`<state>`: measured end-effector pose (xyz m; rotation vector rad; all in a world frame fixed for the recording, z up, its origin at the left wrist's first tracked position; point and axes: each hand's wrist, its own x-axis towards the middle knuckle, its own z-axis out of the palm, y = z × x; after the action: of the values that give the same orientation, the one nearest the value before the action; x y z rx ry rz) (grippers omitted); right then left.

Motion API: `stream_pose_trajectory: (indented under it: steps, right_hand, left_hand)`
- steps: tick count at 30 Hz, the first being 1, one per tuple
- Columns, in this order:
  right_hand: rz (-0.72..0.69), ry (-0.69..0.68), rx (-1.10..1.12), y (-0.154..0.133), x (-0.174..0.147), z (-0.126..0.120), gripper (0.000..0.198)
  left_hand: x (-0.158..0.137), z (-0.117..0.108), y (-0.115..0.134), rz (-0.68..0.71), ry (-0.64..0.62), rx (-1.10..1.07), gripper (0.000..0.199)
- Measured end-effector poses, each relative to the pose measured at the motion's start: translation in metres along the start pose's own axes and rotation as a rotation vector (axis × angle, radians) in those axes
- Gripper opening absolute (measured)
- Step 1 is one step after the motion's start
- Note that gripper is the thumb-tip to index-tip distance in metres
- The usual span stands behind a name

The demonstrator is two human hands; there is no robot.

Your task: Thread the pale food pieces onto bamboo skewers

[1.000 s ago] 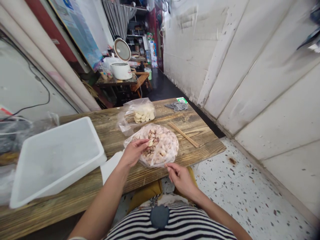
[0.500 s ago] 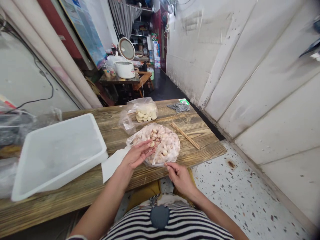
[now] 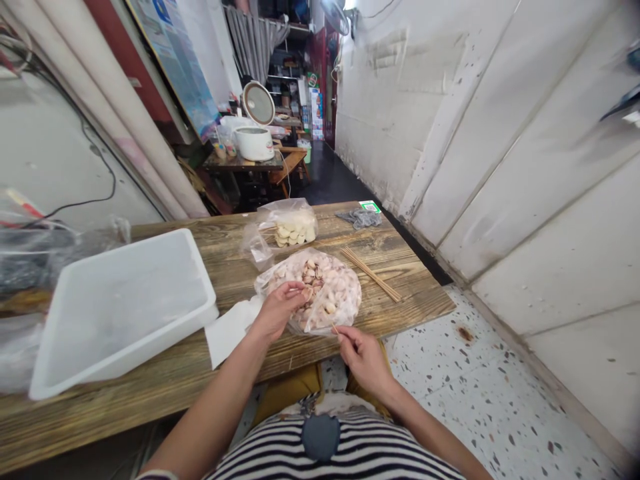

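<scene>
A clear plastic bag (image 3: 345, 300) full of garlic cloves (image 3: 311, 272) lies open near the table's front edge. My left hand (image 3: 280, 308) reaches over its left side, thumb and fingertips pinched together on a garlic clove, which the fingers mostly cover. At the bag's front edge, my right hand (image 3: 364, 357) is closed on a thin bamboo skewer (image 3: 335, 328), its tip pointing up and left toward the bag. Behind the garlic, a second plastic bag (image 3: 257, 241) holds skewers threaded with pale peeled cloves (image 3: 295, 232).
A bundle of bamboo skewers (image 3: 371, 273) lies right of the garlic. A white plastic tray (image 3: 125, 313) and a white paper sheet (image 3: 230, 331) are on the left. A crumpled grey glove-like item (image 3: 361, 219) lies at the back; an open rice cooker (image 3: 254, 143) stands beyond.
My left fingers have gone from spread, with a pale clove at the fingertips, to pinched together over the garlic. My right hand stays on the skewer. The view has shifted slightly.
</scene>
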<state>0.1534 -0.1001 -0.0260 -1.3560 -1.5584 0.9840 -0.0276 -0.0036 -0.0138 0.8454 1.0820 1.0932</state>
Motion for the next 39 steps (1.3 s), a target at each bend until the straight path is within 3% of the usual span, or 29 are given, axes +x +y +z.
stream_pose_trajectory:
  steps: [4,11,19,26,31,39]
  right_hand:
    - [-0.007,0.017,-0.016,-0.003,-0.003,-0.003,0.030]
    - [-0.057,-0.028,-0.078,-0.014,-0.007,-0.006,0.029]
    - [-0.073,-0.018,-0.081,-0.012,-0.003,-0.004,0.029]
    - [-0.067,-0.002,-0.110,-0.011,0.000,-0.008,0.029]
    - [-0.080,-0.002,-0.094,-0.010,-0.001,-0.008,0.029]
    - [-0.082,-0.013,-0.108,-0.012,-0.002,-0.007,0.030]
  left_hand:
    - [0.003,0.003,0.004,-0.059,-0.019,-0.055,0.038]
    - [0.008,0.006,-0.001,-0.040,0.133,-0.288,0.026]
    - [0.004,0.003,-0.003,-0.039,0.076,-0.228,0.027]
    - [-0.003,-0.004,0.007,-0.090,-0.103,-0.086,0.044]
    - [0.000,-0.005,0.004,-0.057,-0.043,-0.147,0.030]
    - [-0.001,0.000,0.003,-0.158,-0.064,-0.301,0.019]
